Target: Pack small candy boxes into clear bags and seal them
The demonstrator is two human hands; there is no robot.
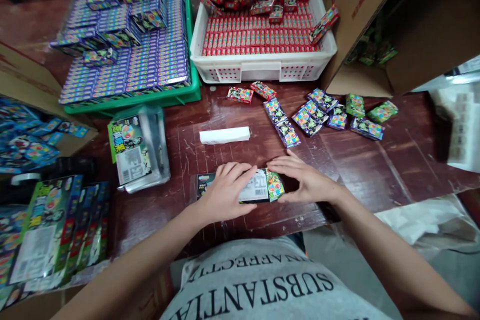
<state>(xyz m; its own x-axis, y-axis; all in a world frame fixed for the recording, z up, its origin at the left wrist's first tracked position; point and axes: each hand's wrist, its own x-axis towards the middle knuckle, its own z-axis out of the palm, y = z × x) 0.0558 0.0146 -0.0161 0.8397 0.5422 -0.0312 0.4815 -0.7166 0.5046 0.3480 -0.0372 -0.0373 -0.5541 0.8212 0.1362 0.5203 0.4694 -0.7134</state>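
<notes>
A flat, dark printed pack (253, 188) with a white label and barcode lies on the table in front of me, its left end in clear plastic. My left hand (228, 190) lies across it, fingers on the far edge and thumb along the near edge. At the pack's right end is a small green candy box (275, 185), partly covered by the pack. My right hand (300, 180) holds this box from the right, fingers on its far side and thumb on its near side.
A green crate (194, 75) of purple boxes and a white crate (225, 70) of red boxes stand at the back. Loose boxes (310, 117), a folded white paper (224, 135) and plastic sleeves (155, 145) lie around. Open cartons (363, 10) flank the table; finished-looking packs (41, 230) stand left.
</notes>
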